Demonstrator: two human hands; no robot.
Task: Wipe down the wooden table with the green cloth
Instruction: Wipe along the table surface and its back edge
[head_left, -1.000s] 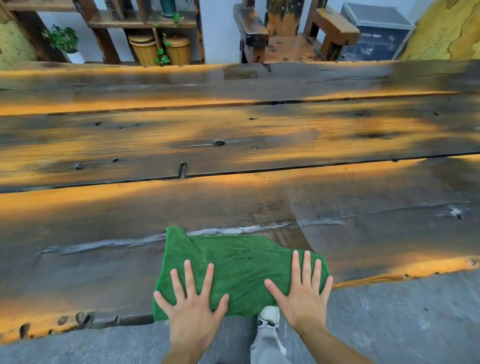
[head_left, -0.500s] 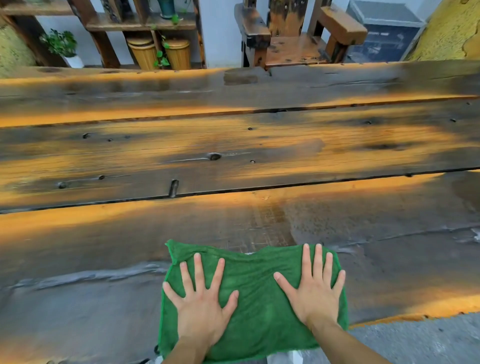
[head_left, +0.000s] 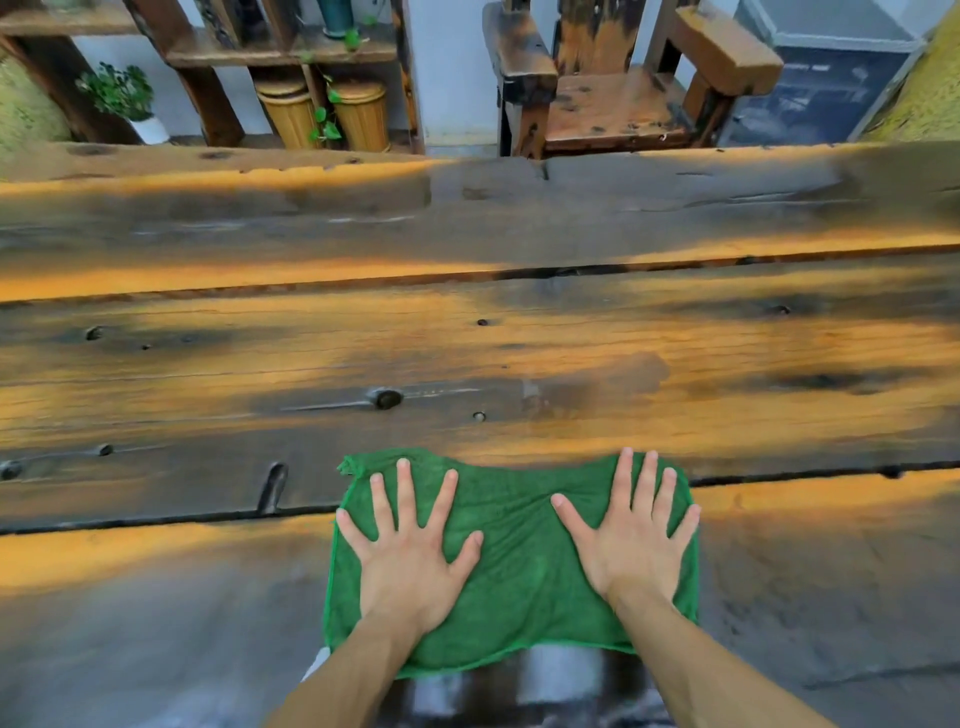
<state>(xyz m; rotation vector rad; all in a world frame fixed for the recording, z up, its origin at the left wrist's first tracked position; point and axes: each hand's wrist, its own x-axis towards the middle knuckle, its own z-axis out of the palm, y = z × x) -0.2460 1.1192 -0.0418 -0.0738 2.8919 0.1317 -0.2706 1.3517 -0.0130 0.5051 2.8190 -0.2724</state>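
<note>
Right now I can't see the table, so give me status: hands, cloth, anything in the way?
Left hand, right hand flat, fingers spread, pressing green cloth. Cloth straddles plank seam on wooden table. Nothing ahead of it.

left hand (head_left: 410, 561) flat on green cloth (head_left: 519, 561) | right hand (head_left: 631, 545) flat | wooden table (head_left: 467, 353)

- The long plank table of dark, weathered wood (head_left: 519, 353) has a rough, knotted grain with orange streaks; the near plank looks wet and glossy
- The green terry cloth (head_left: 519, 561) is soft, matt and nubbly, lying creased on the planks
- The heavy wooden armchair (head_left: 613, 98) past the far edge is scorched dark in patches, with a slight sheen on its seat
- The two ribbed, yellowish lidded bins (head_left: 327, 114) look like bamboo or wicker; which one cannot be told
</note>
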